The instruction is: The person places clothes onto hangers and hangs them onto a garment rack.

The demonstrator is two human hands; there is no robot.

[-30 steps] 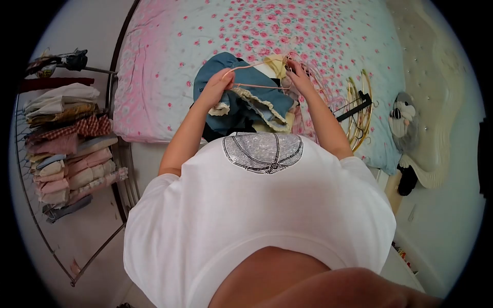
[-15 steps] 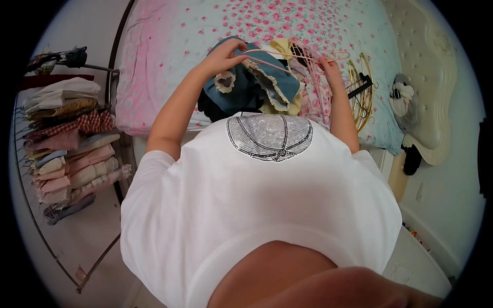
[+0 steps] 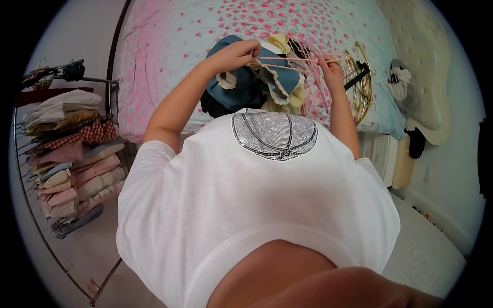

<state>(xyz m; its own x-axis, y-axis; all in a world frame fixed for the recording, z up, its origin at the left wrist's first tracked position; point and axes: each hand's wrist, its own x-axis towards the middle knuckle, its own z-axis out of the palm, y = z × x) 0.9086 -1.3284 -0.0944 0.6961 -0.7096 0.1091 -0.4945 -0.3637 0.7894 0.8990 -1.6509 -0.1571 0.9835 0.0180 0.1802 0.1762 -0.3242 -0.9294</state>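
A pink clothes hanger (image 3: 292,58) stretches between my two hands over the bed. My left hand (image 3: 240,54) is closed around its left end, right above a blue garment (image 3: 233,97) with cream ruffled trim; whether these fingers also grip the cloth is hard to see. My right hand (image 3: 331,71) pinches the hanger's other end. The blue garment lies bunched on the bed, with a yellow garment (image 3: 294,102) partly under it. Beside my right hand is a bundle of pink hangers (image 3: 316,77).
Gold hangers (image 3: 363,97) and a black hanger (image 3: 357,76) lie right of my right forearm on the flowered bedspread (image 3: 169,61). A soft toy (image 3: 403,82) rests by the padded headboard (image 3: 429,66). At left stands a rack of hanging clothes (image 3: 72,149).
My left hand has shifted slightly right, and the hanger lies more level between my hands. The view has tilted a little.
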